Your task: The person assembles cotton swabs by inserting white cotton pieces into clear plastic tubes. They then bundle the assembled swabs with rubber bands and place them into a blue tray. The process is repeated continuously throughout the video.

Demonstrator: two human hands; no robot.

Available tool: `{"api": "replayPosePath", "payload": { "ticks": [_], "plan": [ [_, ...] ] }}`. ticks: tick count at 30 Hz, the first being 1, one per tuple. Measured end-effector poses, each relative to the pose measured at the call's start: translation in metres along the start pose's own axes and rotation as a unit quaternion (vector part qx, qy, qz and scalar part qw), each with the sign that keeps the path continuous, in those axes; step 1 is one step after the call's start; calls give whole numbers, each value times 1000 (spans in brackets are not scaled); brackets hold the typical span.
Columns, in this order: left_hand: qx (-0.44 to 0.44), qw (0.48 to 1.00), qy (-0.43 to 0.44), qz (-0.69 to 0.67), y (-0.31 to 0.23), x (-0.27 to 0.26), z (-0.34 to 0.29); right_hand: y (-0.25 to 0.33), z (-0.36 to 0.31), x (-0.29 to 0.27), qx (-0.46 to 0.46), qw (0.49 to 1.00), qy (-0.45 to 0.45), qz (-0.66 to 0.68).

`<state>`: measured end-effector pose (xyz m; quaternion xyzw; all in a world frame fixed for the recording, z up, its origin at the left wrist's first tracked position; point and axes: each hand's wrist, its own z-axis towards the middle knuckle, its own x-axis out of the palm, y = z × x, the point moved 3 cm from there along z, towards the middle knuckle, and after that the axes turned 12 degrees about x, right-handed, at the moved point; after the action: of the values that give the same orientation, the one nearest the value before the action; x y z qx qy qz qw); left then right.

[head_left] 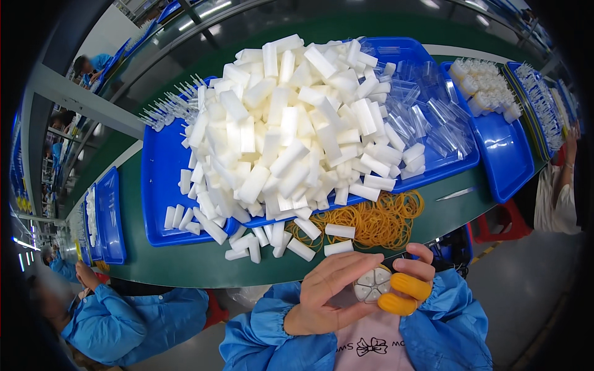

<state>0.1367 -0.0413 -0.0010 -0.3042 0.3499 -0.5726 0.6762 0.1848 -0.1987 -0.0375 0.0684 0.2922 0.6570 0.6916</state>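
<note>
Hands (328, 294) curled partway; both hold a white segmented bundle (372, 285).

Big green surface (185, 263) across middle; smooth grey floor (516, 281) with yellow stripe (486, 253); red stool (507, 226) near right end, another red seat (215, 309) low on left; thick grey metal bar (93, 104) slanting at left; white panel (111, 29) up high; bright little lights (26, 256) at far left, shiny dark strip (260, 28) at back
</note>
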Motion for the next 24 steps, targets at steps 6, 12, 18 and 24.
{"api": "replayPosePath", "payload": {
  "ticks": [6, 12, 18, 24],
  "plan": [
    [-215, 905, -14, -368, 5, 3, -2, -8, -5, -4, 36, 993, 45, 102],
    [-203, 901, 37, -381, 12, 0, 2, -9, 5, -8, 138, 948, 142, 250],
    [-189, 890, 44, -412, 18, -2, -2, -6, 2, -6, 63, 971, 169, 159],
    [-268, 838, -52, -472, 16, 7, 0, -2, 13, -7, 18, 986, 135, 100]
  ]
}}
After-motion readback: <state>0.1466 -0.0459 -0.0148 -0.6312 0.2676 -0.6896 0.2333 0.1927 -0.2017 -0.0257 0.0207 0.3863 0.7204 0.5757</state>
